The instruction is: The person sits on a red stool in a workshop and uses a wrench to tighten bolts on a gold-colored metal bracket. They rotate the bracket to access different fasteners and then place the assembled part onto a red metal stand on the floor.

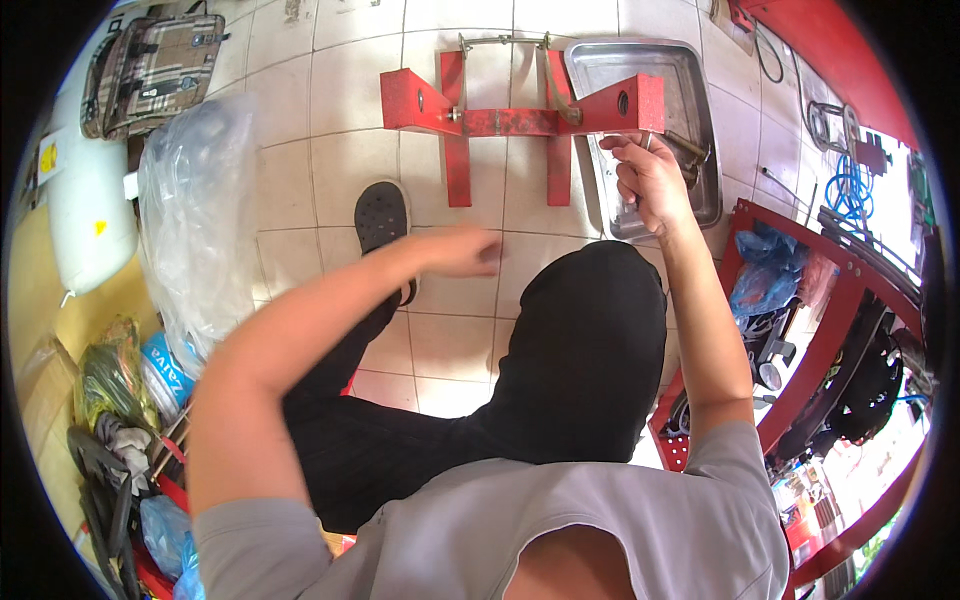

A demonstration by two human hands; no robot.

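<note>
A red metal stand with two splayed box-section arms and two legs stands on the tiles ahead of me. At its right lies a shallow metal tray, partly under the right arm of the stand; a brassy metal part lies inside. My right hand is over the tray, just below the end of that arm, its fingers curled. A small shiny bit shows at the fingers, too small to name. My left hand, smeared by motion, hovers above the floor between the stand and my knees, nearest to my dark clog.
Clear plastic sheeting, a white cylinder and a plaid bag are at the left. A red-framed rack with bags and black parts stands close on the right. Blue cable lies beyond it.
</note>
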